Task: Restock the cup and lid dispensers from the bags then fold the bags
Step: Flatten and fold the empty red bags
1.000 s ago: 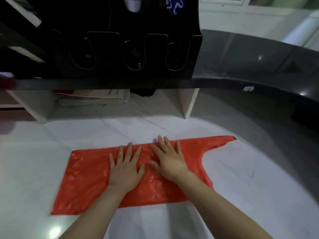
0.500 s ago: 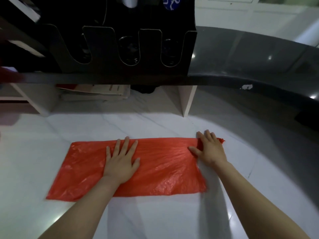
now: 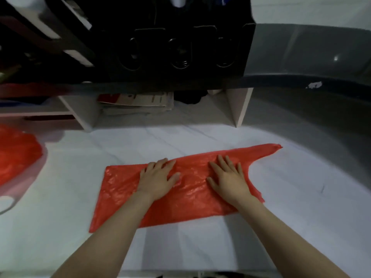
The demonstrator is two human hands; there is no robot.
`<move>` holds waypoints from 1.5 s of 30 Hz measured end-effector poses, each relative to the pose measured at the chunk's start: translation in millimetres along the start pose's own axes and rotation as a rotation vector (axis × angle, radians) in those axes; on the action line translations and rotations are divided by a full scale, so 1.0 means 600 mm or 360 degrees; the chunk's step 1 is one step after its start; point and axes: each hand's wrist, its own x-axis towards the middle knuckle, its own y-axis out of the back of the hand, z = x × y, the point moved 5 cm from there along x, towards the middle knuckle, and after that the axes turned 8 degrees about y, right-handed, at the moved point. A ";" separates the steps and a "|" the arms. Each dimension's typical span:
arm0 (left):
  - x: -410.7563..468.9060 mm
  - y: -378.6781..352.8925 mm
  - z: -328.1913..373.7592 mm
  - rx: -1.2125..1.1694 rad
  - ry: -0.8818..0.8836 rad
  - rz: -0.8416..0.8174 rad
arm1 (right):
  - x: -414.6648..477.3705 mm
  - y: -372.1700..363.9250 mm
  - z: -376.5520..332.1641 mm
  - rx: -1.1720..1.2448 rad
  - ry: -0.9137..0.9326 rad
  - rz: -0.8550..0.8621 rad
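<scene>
Bags [image 3: 192, 203] [image 3: 18, 155] two, flat hands [image 3: 156, 182] [image 3: 229, 182] two

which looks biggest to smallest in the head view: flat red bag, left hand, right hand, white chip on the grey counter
1. flat red bag
2. left hand and right hand, tied: they look about the same size, both flat on the bag
3. white chip, by far the smallest

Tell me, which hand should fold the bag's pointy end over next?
Probably the right hand: it lies flat on the bag beside the handle that sticks out to the right. The left hand presses farther left and could pin the bag.
</scene>
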 end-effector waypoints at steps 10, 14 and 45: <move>-0.093 0.005 -0.251 0.0066 0.0046 0.0162 | 0.000 0.004 -0.164 -0.0276 -0.0054 0.0246; -0.105 -0.010 -0.302 0.0001 0.0149 0.0148 | -0.051 -0.045 -0.212 -0.0139 -0.0248 0.0184; -0.192 0.018 -0.304 -0.1121 -0.0071 0.0281 | -0.104 -0.111 -0.355 -0.0015 -0.0163 -0.0126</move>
